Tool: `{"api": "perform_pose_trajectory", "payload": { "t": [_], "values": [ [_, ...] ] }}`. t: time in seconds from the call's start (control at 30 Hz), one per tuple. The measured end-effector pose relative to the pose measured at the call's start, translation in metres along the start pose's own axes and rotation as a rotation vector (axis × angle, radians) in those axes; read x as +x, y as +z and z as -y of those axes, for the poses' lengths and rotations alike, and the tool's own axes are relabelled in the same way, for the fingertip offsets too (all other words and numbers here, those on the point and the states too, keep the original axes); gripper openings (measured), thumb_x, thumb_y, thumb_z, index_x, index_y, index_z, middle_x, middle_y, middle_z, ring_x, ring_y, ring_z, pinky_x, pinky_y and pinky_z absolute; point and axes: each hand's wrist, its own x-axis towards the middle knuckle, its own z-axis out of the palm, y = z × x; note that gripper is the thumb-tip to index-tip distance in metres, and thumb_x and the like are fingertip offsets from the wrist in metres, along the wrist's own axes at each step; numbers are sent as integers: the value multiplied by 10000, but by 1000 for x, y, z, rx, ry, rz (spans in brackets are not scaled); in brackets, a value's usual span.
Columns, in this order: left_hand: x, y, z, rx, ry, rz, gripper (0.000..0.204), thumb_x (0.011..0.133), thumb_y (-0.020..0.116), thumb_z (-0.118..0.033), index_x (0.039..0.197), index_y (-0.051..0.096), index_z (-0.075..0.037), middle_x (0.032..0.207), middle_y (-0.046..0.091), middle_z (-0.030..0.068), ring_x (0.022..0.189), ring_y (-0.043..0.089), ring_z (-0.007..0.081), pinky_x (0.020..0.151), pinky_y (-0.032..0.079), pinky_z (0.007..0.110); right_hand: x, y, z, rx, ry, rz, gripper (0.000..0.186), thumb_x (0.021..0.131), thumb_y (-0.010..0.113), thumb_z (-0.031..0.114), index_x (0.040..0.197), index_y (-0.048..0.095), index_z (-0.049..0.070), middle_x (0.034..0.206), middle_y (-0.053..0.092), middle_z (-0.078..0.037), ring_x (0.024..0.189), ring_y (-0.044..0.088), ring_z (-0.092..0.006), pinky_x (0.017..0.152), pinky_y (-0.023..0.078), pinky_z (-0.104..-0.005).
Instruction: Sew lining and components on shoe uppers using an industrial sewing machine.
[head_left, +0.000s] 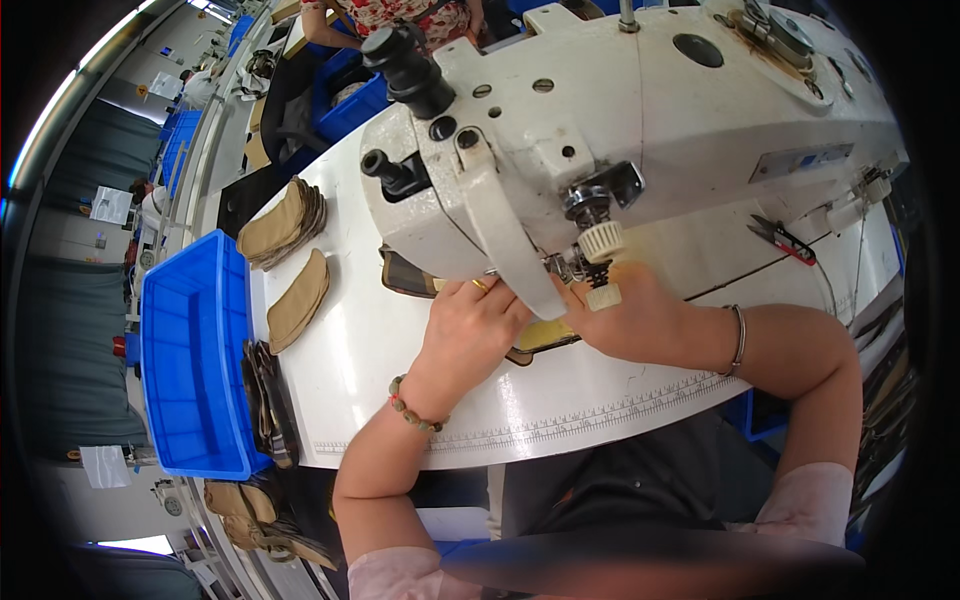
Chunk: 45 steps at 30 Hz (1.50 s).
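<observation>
A white sewing machine (pixel 540 130) stands over the worktable, its needle area partly hidden by its head and my fingers. Under it lies a cloth piece (pixel 404 275), brown and dark-edged, with a yellow part showing between my hands. My left hand (pixel 470 330), wearing a ring and a bead bracelet, has its fingers bent together on the cloth left of the needle area. Close by on the right, my right hand (pixel 632 315) is closed at the cloth beside the machine's tension knob (pixel 600 242). The fingertips of both hands are partly hidden.
A blue bin (pixel 195 355) sits at the table's left edge. Tan cloth pieces lie near it: a stack (pixel 285 225) and a single one (pixel 298 300). Red-handled thread snips (pixel 783 240) rest on the right. Across the table is another person (pixel 425 22).
</observation>
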Motion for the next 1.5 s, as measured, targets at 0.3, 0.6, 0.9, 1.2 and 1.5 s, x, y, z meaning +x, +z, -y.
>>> {"api": "perform_pose_trajectory", "payload": {
  "t": [0.3, 0.6, 0.9, 1.2, 1.5],
  "values": [
    [-1, 1, -1, -22, -19, 31, 314, 737, 661, -121, 1041, 737, -93, 953, 718, 14, 989, 649, 198, 829, 492, 341, -1, -1, -4, 141, 55, 14, 87, 646, 695, 132, 613, 621, 100, 624, 569, -88, 579, 636, -242, 493, 497, -377],
    [4, -3, -16, 35, -75, 40, 278, 715, 665, -89, 985, 726, -64, 1045, 729, 22, 1023, 634, 214, 829, 493, 362, 7, -16, -4, 174, 57, 78, 100, 683, 687, 78, 605, 629, 55, 593, 593, -97, 555, 636, -237, 479, 495, -359],
    [6, -2, -15, 139, -50, 68, 365, 755, 651, -96, 1116, 698, -66, 1097, 702, 36, 823, 617, 207, 732, 524, 345, 7, -9, -3, 78, 46, 45, 176, 807, 666, 54, 637, 656, 10, 535, 573, -87, 476, 595, -208, 424, 455, -342],
    [5, -2, -17, 128, -73, 78, 365, 786, 659, -110, 1146, 688, -56, 1104, 689, 31, 849, 611, 209, 734, 523, 345, 7, -11, 3, -23, 16, -29, 263, 846, 653, 34, 585, 622, 49, 508, 545, -68, 458, 568, -190, 400, 415, -333],
    [8, -1, -22, 114, -116, 65, 245, 713, 641, -74, 946, 700, -25, 1066, 707, 31, 999, 615, 219, 789, 502, 367, 7, -13, 2, -7, 8, -39, 277, 860, 650, 29, 586, 617, 48, 515, 549, -69, 467, 573, -194, 418, 426, -334]
  ]
}}
